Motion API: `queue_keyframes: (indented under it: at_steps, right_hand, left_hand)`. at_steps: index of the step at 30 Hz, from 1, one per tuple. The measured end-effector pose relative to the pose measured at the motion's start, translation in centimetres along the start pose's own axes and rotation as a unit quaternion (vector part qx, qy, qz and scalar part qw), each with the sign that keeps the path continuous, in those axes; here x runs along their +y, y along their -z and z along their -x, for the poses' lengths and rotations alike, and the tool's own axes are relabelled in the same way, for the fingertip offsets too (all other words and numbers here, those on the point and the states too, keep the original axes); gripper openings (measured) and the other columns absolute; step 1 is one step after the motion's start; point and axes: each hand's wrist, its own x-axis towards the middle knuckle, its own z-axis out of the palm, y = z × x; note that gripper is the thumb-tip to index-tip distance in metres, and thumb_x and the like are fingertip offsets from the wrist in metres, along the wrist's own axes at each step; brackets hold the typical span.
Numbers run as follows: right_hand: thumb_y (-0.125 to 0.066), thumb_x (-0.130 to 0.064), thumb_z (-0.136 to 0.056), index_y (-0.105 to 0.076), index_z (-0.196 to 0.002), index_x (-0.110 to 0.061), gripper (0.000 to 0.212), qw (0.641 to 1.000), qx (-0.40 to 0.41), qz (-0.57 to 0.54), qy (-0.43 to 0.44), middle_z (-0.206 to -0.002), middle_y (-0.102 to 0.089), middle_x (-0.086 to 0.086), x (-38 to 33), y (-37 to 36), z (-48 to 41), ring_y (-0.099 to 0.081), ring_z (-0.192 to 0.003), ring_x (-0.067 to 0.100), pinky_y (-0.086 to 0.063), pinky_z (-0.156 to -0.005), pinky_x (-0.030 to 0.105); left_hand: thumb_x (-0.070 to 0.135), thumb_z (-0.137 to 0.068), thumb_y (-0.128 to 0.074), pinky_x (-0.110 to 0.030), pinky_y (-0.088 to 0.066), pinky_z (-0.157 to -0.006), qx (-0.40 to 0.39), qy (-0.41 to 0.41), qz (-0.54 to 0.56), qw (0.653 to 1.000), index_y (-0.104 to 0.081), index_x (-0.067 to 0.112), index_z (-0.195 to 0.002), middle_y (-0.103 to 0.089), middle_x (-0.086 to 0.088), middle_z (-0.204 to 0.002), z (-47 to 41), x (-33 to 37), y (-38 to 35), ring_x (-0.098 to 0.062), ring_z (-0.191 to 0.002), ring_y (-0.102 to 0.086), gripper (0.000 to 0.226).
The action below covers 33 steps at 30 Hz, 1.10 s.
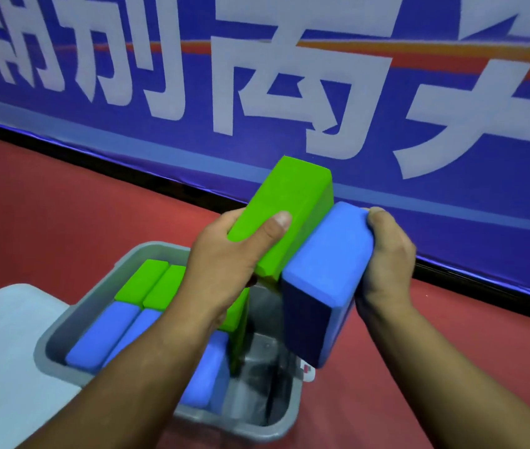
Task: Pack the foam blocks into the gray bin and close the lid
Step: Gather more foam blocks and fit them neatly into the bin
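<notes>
Foam, matte and square-edged with softened corners, fills both of your hands: your left hand [224, 264] is wrapped around a green block [286, 209], your right hand [386, 254] clasps a blue block [328, 270], and the two blocks touch, tilted above the gray bin [72, 322]. Inside the bin, green and blue blocks stand packed against its left wall; its right side is bare, glossy plastic. You are mid-packing, so next lower both into that gap. A pale panel left of the bin may be the lid [4, 351].
</notes>
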Motion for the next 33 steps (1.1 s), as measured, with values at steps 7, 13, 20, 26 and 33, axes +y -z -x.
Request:
queue_keyframes:
  at_steps: [7, 13, 20, 26, 33]
  right_hand:
    - [-0.062, -0.036, -0.077, -0.058, -0.064, -0.024, 0.019, 0.996, -0.002, 0.045, -0.075, -0.077, -0.048, 0.002, 7.1, -4.5, 2.2, -0.038, -0.078, 0.019, -0.035, -0.070, 0.040]
    - [-0.059, -0.037, -0.080, -0.078, -0.076, -0.023, 0.024, 0.986, -0.010, 0.124, -0.109, -0.083, -0.068, -0.004, 11.8, -5.4, 3.5, -0.054, -0.085, 0.017, -0.046, -0.081, 0.042]
    - [-0.052, -0.024, -0.097, -0.074, -0.083, -0.017, 0.027, 0.978, 0.056, 0.083, -0.186, -0.087, -0.068, 0.006, 13.1, -5.2, 5.5, -0.057, -0.086, 0.023, -0.046, -0.076, 0.037]
    - [-0.045, -0.023, -0.100, -0.073, -0.090, -0.015, 0.031, 0.977, 0.071, 0.036, -0.197, -0.088, -0.071, 0.005, 13.5, -3.4, 5.7, -0.063, -0.081, 0.021, -0.049, -0.074, 0.036]
    - [-0.053, -0.031, -0.087, -0.081, -0.090, -0.020, 0.030, 0.980, 0.028, 0.043, -0.192, -0.100, -0.077, 0.002, 14.5, -2.2, 6.5, -0.066, -0.096, 0.021, -0.050, -0.088, 0.040]
  left_hand:
    - [0.059, -0.072, -0.083, -0.043, -0.061, -0.078, 0.024, 0.056, -0.035, 0.998, -0.074, 0.028, -0.106, -0.080, 0.007, -0.094, -2.9, -5.2, 5.8, -0.016, -0.086, -0.077, 0.046]
    - [0.054, -0.076, -0.083, -0.036, -0.056, -0.068, 0.015, 0.106, -0.034, 0.994, -0.076, 0.023, -0.097, -0.080, 0.010, -0.086, -5.9, -11.0, 7.8, -0.010, -0.075, -0.074, 0.038]
    - [0.082, -0.061, -0.071, -0.041, -0.060, -0.082, -0.003, 0.105, -0.106, 0.989, -0.074, 0.031, -0.099, -0.078, 0.016, -0.090, -7.4, -13.8, 7.4, -0.008, -0.085, -0.074, 0.064]
    - [0.081, -0.064, -0.066, -0.038, -0.059, -0.077, -0.030, 0.083, -0.177, 0.980, -0.073, 0.029, -0.092, -0.076, 0.016, -0.081, -7.6, -12.7, 5.8, -0.009, -0.079, -0.072, 0.059]
    - [0.088, -0.061, -0.058, -0.050, -0.062, -0.068, -0.010, 0.079, -0.247, 0.966, -0.073, 0.017, -0.095, -0.073, -0.012, -0.089, -9.4, -12.4, 3.7, -0.033, -0.084, -0.073, 0.080]
